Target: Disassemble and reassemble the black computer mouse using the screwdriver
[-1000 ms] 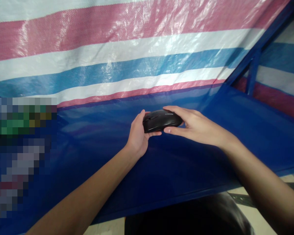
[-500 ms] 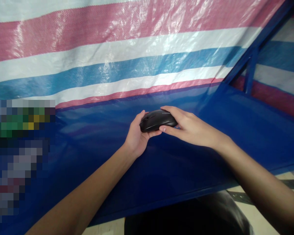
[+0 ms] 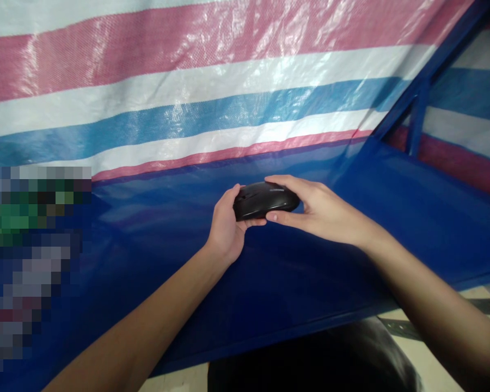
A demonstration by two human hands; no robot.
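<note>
Between my hands, above the blue surface, is a black computer mouse [image 3: 265, 200] with a glossy side. My left hand [image 3: 227, 223] grips its left end, the thumb at the near-left edge and fingers reaching underneath. At the other end my right hand [image 3: 310, 207] has its thumb and fingers curved around the mouse's near and far sides, with a small gap by the palm. The underside of the mouse is hidden.
A glossy blue tabletop [image 3: 302, 283] lies below my hands. Behind it hangs a striped plastic sheet [image 3: 188, 114] in red, white and blue. A blue metal frame [image 3: 418, 109] stands at the right. Blurred-out items [image 3: 16, 212] sit at the left.
The mouse has turned slightly and its right end shows more. My right hand has shifted a little along it; my left hand stays almost in place.
</note>
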